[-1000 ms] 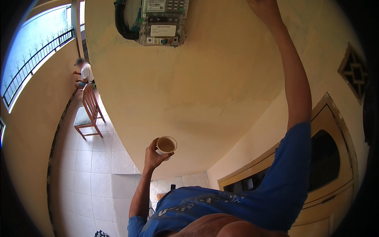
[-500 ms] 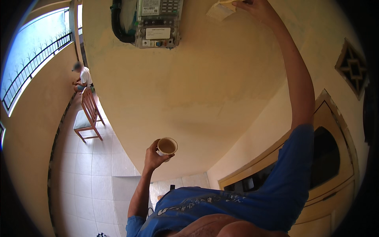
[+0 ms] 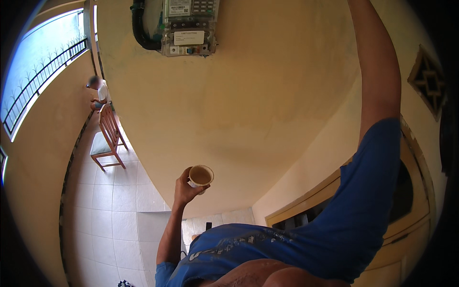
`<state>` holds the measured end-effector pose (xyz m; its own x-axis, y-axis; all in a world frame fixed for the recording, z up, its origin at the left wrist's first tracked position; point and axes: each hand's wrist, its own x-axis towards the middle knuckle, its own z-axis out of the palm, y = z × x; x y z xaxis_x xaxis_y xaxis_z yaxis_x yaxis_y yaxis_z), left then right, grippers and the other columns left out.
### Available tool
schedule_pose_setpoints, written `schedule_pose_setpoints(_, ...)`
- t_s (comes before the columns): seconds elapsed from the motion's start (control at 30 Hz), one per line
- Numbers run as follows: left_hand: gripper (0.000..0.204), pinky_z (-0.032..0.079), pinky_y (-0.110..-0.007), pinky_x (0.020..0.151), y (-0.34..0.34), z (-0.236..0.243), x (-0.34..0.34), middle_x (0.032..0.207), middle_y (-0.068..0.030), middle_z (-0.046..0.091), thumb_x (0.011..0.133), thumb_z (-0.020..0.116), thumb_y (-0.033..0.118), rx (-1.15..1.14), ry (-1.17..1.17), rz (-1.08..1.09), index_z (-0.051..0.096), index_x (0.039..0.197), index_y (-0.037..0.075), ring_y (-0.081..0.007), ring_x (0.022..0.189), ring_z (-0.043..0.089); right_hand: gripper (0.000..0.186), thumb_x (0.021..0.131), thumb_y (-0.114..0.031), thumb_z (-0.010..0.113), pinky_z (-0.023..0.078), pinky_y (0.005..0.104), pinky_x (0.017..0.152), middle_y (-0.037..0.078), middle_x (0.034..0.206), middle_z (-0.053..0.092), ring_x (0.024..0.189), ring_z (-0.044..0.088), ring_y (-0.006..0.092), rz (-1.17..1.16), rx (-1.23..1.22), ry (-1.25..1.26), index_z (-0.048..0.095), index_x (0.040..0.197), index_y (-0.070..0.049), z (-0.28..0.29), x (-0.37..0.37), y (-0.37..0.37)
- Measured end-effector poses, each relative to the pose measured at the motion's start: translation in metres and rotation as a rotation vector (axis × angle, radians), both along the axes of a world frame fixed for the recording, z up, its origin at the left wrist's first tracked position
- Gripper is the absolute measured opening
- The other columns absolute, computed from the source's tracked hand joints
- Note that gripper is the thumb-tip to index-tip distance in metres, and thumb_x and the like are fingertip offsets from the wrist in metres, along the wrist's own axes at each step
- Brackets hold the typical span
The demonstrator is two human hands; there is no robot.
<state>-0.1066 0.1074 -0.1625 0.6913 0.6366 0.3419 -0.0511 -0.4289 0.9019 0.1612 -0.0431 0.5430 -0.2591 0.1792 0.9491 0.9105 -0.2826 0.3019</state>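
Note:
My left hand [image 3: 185, 189] is closed round a pale cup [image 3: 201, 176], its open mouth facing up and some light brown stuff showing inside. The cup is held low in front of the yellow wall [image 3: 239, 95]. My right arm [image 3: 380, 62] reaches up past the top edge of the picture, so the right hand and anything in it are out of sight. Patches of slightly different yellow mark the wall between the two arms.
An electric meter [image 3: 189, 28] with a black conduit [image 3: 140, 28] hangs on the wall at the top. To the left, a wooden chair [image 3: 109, 136] stands on the tiled floor [image 3: 100, 210], with a person [image 3: 99, 93] crouching beyond it. A wooden door [image 3: 406, 239] is at the right.
My right hand, which held a brush-like tool with pale bristles against the wall, has moved up and right out of view. The left hand and cup have hardly moved.

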Motion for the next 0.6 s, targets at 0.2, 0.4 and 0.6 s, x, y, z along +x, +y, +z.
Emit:
schedule_pose_setpoints(0.2,0.077,0.056,-0.046,0.097,-0.002,0.001,0.005,0.117,-0.0142,0.076,0.068,0.097,0.033,0.013,-0.026,-0.004,0.065,0.131,0.002,-0.0285,0.113,0.072,0.021,0.097,-0.008,0.070,0.057,0.0363,0.095,0.012,0.115,0.076,0.107,0.073,0.0245,-0.018,-0.076,-0.128,0.075,0.117,-0.005,-0.062,0.042,-0.006)
schedule_pose_setpoints(0.4,0.078,0.057,-0.042,0.098,0.000,0.003,0.001,0.117,-0.0171,0.075,0.067,0.098,0.030,0.028,-0.037,0.002,0.063,0.130,-0.001,-0.0277,0.112,0.073,0.021,0.095,-0.006,0.072,0.058,0.0368,0.095,0.012,0.116,0.076,0.105,0.073,0.0241,0.018,-0.173,0.175,0.075,0.116,-0.003,-0.150,0.039,-0.036)
schedule_pose_setpoints(0.6,0.078,0.057,-0.042,0.098,0.001,0.006,-0.001,0.116,-0.0166,0.076,0.066,0.098,0.028,0.027,-0.010,0.001,0.064,0.130,-0.001,-0.0278,0.111,0.073,0.023,0.095,-0.009,0.074,0.058,0.0362,0.095,0.011,0.109,0.077,0.103,0.073,0.0221,-0.025,-0.240,0.331,0.074,0.118,-0.004,-0.154,0.031,-0.059)
